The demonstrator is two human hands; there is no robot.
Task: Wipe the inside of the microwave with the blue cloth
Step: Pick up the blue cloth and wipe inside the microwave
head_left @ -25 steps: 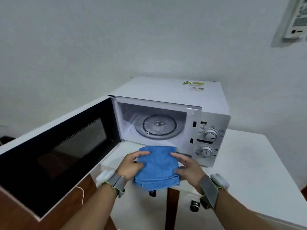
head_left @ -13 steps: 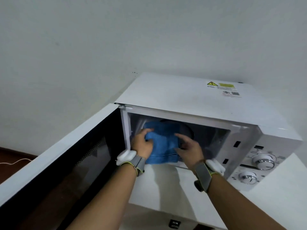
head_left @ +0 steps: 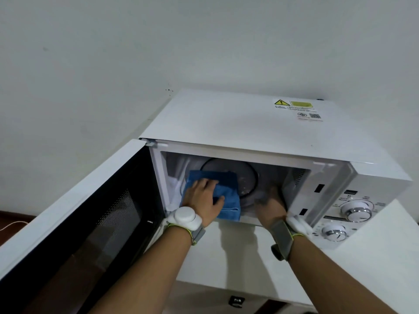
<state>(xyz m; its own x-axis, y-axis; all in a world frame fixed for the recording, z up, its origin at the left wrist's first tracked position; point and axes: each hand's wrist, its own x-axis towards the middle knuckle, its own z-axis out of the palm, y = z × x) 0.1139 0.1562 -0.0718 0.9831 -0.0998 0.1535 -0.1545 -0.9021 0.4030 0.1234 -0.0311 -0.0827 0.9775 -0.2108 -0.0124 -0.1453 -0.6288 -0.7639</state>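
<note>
Both hands sit deeper in the cavity than 0.5 s ago; right hand has left the cloth and shifted to the right side. Blue cloth folded, lying inside the microwave on the left part of the cavity floor, overlapping the left edge of the glass turntable; its near edge reaches the front sill. Left hand flat on top of the cloth, palm down, fingers spread and pressing, thumb lying across the fabric, not clenched around it. Right hand inside at the right, near the right cavity wall, apart from the cloth; blurred and in shadow, so cannot tell how far open it is or whether it grips anything. Each wrist carries a grey strap with a white puck. Door swung fully open to the left, dark window facing up. 2 dials on the control panel at right. Microwave stands on a white bench, against a pale wall.
</note>
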